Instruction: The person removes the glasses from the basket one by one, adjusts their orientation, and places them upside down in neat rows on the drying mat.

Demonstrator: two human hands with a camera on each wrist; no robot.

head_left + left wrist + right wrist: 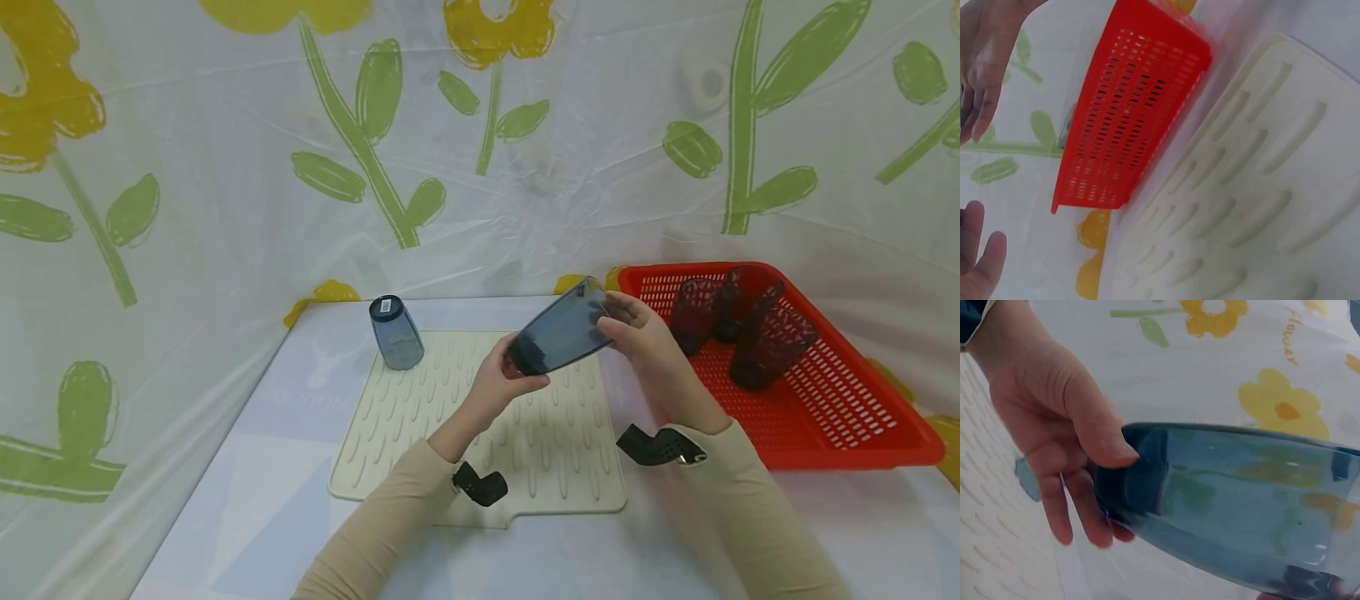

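Observation:
A blue-tinted glass tumbler [566, 327] is held tilted above the mat, its thick dark base low on the left and its mouth up on the right. My left hand [498, 379] grips the base; in the right wrist view its thumb [1107, 440] lies along the near side with fingers behind. The right hand [648, 342] pinches the tumbler near the rim, thumb in front and fingers on the far side. Another blue tumbler [397, 337] stands upside down at the back left corner of the cream drying mat [555, 467], a white label on its base.
To the right sits a red perforated plastic basket [847, 457] with several tumblers [772, 342] inside, seeming dark reddish there. Behind the table hangs a white sheet [570, 200] with a flower print. The mat lies on a pale patterned tabletop [262, 500].

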